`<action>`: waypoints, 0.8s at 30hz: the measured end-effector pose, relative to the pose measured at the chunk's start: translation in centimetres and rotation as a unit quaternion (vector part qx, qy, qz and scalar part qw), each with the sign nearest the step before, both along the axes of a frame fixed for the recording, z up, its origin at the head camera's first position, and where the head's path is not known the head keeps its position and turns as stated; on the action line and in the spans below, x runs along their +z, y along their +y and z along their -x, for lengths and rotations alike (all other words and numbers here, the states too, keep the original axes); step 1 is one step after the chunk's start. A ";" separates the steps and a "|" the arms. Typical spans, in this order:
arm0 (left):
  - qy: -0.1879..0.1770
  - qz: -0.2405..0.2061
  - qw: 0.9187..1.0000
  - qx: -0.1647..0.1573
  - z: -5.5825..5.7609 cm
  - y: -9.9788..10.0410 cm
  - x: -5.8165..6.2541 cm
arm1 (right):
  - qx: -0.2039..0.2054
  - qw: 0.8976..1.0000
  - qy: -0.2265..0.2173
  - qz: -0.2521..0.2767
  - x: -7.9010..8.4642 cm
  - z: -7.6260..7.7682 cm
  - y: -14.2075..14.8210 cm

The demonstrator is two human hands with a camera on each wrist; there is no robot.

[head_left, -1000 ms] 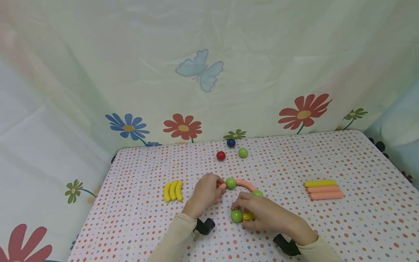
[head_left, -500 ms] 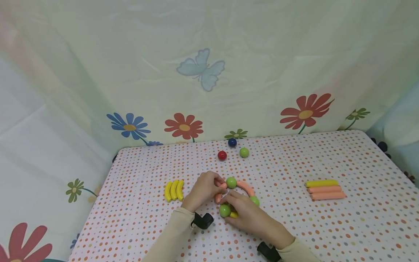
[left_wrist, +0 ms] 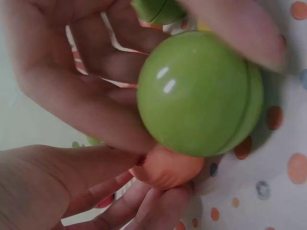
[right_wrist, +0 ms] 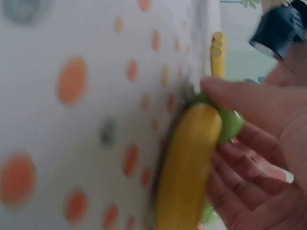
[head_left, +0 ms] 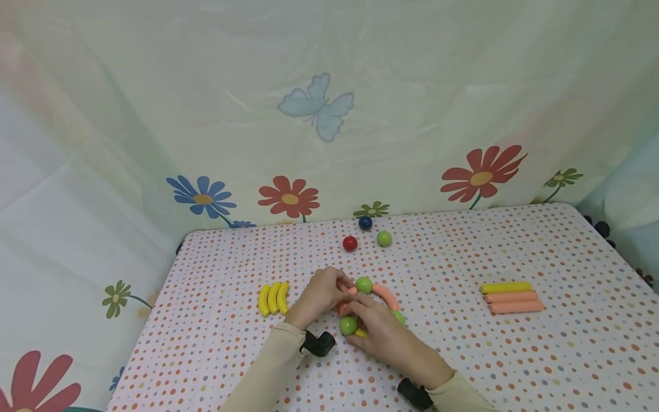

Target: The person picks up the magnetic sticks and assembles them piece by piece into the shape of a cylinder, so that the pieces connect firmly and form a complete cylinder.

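Observation:
A ring of toy building pieces lies on the table, made of green balls and curved sticks. My left hand (head_left: pixel 320 294) pinches a curved pink stick (left_wrist: pixel 170 167) on the ring's left side. My right hand (head_left: pixel 383 329) grips a green ball (head_left: pixel 348 325), its thumb and fingers around it; the ball meets the pink stick's end in the left wrist view. From that ball runs a curved yellow stick (right_wrist: pixel 187 167), mostly hidden under the right hand in the head view. Another green ball (head_left: pixel 364 284) and a second pink stick (head_left: pixel 386 296) form the far side.
Several short curved yellow sticks (head_left: pixel 273 298) lie left of the hands. Straight sticks, one yellow (head_left: pixel 506 287) and two pink (head_left: pixel 515 308), are at the right. Behind the ring sit a red ball (head_left: pixel 350 243), a blue ball (head_left: pixel 365 222) and a green ball (head_left: pixel 384 238).
My right hand has moved left with the green ball and yellow stick, up to the pink stick in my left hand. The right green ball of the ring shifted slightly. The left hand stays nearly still.

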State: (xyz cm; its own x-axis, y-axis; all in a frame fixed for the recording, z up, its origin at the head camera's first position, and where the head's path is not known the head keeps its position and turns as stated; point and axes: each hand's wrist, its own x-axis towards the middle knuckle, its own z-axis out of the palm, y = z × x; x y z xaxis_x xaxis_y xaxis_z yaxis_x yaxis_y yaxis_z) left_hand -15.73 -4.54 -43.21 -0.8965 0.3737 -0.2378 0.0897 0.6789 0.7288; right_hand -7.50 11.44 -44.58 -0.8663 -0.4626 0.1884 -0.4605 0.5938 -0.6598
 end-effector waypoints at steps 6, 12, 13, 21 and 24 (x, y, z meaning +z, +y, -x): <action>-0.019 -0.017 1.000 0.004 -0.5 -0.2 0.0 | -0.028 0.999 0.018 -0.008 1.8 1.7 2.2; -0.027 -0.019 0.999 0.012 -0.8 -0.1 -0.1 | -0.006 0.997 -0.024 -0.067 2.8 5.8 3.3; -0.024 -0.015 1.000 0.013 -0.9 -0.1 -0.1 | 0.005 0.997 -0.040 -0.073 2.8 6.4 3.4; -0.009 -0.013 1.000 0.005 -0.8 0.1 -0.3 | 0.028 0.995 -0.062 -0.068 1.9 7.9 3.8; -0.016 -0.013 1.000 0.009 -0.7 0.1 -0.2 | 0.017 0.996 -0.061 -0.059 1.7 7.8 3.8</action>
State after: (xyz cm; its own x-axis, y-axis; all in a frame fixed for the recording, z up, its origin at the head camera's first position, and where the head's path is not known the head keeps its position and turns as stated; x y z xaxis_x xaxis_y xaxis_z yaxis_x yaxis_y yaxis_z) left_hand -15.02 -4.46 -43.43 -0.8957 0.3632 -0.2565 0.0541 0.6617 0.7478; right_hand -15.34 15.23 -42.89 -0.8632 -0.5043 0.0239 -0.4014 0.6568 -0.6384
